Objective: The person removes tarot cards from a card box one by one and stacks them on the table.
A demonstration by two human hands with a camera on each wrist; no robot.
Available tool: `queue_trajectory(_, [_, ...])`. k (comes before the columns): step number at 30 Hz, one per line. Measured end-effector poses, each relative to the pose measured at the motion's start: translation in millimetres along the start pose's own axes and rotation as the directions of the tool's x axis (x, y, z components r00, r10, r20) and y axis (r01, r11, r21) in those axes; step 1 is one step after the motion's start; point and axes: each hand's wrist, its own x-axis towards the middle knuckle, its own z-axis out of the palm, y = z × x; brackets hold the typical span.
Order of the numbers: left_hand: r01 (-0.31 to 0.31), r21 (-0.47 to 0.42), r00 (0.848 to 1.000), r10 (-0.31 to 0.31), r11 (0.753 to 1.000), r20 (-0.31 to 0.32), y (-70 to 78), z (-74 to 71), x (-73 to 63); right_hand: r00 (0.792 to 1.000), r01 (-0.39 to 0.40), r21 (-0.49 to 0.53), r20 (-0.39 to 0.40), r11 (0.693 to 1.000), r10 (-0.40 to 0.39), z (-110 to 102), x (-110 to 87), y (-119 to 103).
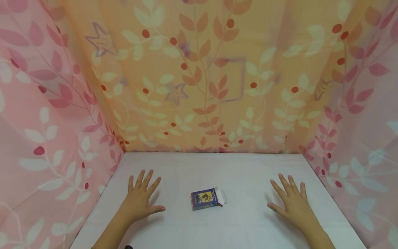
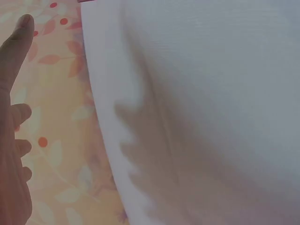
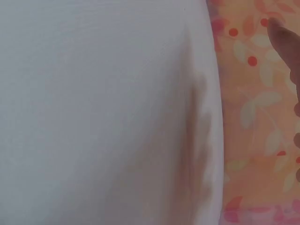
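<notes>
A small blue card box [image 1: 203,199] with a yellow picture lies flat on the white table, its white end flap [image 1: 220,196] raised on the right side. To its left my left hand [image 1: 140,200] hovers with fingers spread and straight, holding nothing. My right hand [image 1: 290,204] is spread the same way to the right of the box, also holding nothing. Both hands are well apart from the box. In the left wrist view the left hand [image 2: 14,140] shows at the left edge; fingers of the right hand [image 3: 287,44] show at the right edge in the right wrist view.
The white table [image 1: 245,228] is bounded by an orange leaf-patterned curtain [image 1: 199,103] behind and pink patterned curtains at the left [image 1: 56,121] and right [image 1: 357,138]. A small black object [image 1: 128,247] peeks in at the bottom edge beside the left forearm.
</notes>
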Motion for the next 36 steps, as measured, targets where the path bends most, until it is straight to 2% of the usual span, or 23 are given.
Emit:
queue_trajectory(7, [-0.005, -0.043, 1.000, 0.005, 0.999, -0.010, 8.8, 0.8, 10.8, 1.000, -0.001, 0.034, -0.029, 0.999, 0.002, 1.2, 5.8, -4.7])
queue_trajectory(12, [0.007, -0.057, 1.000, -0.006, 0.998, 0.008, 14.7, 4.6, 19.0, 0.999, -0.007, 0.044, -0.035, 0.999, 0.009, 0.6, 13.0, -9.1])
queue_trajectory(20, [0.025, -0.093, 1.000, -0.025, 0.995, 0.005, 21.5, 10.2, 26.1, 0.998, -0.017, 0.076, -0.053, 0.997, 0.021, 5.0, 25.8, -15.5])
queue_trajectory(30, [0.051, -0.169, 0.999, -0.053, 0.984, -0.007, 38.9, 14.7, 33.4, 0.996, -0.025, 0.134, -0.077, 0.991, 0.035, 12.1, 37.2, -27.7])
queue_trajectory(36, [0.069, -0.233, 0.998, -0.070, 0.970, 0.007, 49.1, 16.8, 36.1, 0.996, -0.034, 0.194, -0.074, 0.980, 0.049, 15.3, 42.9, -36.7])
